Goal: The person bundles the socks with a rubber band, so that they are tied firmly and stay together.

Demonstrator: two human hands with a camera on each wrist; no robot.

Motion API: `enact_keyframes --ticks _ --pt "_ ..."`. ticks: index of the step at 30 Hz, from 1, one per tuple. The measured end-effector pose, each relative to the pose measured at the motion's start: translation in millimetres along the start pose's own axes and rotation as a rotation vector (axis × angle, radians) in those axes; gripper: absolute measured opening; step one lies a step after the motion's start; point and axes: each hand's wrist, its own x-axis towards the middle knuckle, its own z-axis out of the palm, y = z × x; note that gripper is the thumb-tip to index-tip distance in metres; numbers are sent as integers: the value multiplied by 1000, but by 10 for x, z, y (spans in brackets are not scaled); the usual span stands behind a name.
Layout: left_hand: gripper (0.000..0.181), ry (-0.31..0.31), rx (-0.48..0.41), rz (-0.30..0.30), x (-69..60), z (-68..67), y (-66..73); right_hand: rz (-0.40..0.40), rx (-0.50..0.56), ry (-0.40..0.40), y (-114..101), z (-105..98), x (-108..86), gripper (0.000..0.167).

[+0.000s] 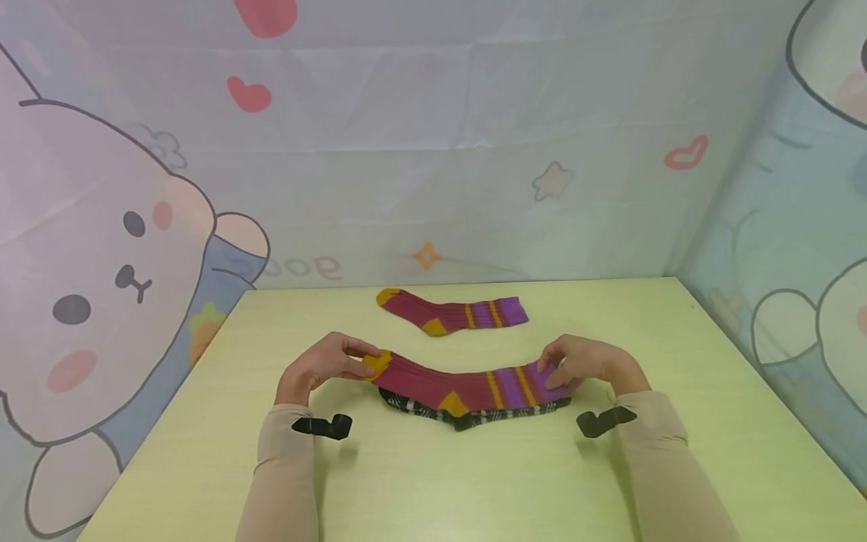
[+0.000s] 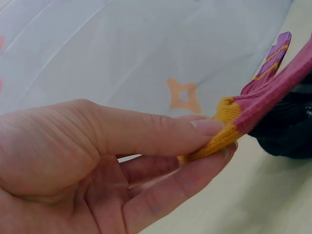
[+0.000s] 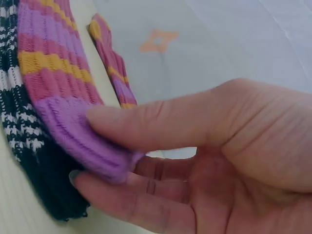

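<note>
A maroon sock (image 1: pixel 433 380) with mustard toe and heel and a purple striped cuff stretches between both hands. My left hand (image 1: pixel 332 357) pinches its mustard toe (image 2: pixel 226 119) between thumb and fingers. At the other end, my right hand (image 1: pixel 579 358) pinches the purple cuff (image 3: pixel 83 131). Beneath and nearer to me lies a dark sock (image 1: pixel 467 419) with a white pattern, partly hidden by the maroon one. The right wrist view shows the dark sock's cuff (image 3: pixel 53 180) close under the fingers. A second maroon sock (image 1: pixel 450 312) lies flat farther back, apart from both hands.
The pale yellow-green table (image 1: pixel 433 489) runs back to a cloth backdrop (image 1: pixel 474 188) printed with hearts, stars and cartoon animals. The cloth also rises along the left and right sides. A dark strap piece shows at each sleeve cuff.
</note>
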Motion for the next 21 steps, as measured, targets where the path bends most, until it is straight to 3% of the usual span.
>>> enact_keyframes --ticks 4,21 --pt "36 2 -4 -9 3 -4 -18 -1 -23 0 -29 -10 -25 18" --pt "37 -45 38 0 -10 -11 -33 7 -25 -22 -12 18 -18 27"
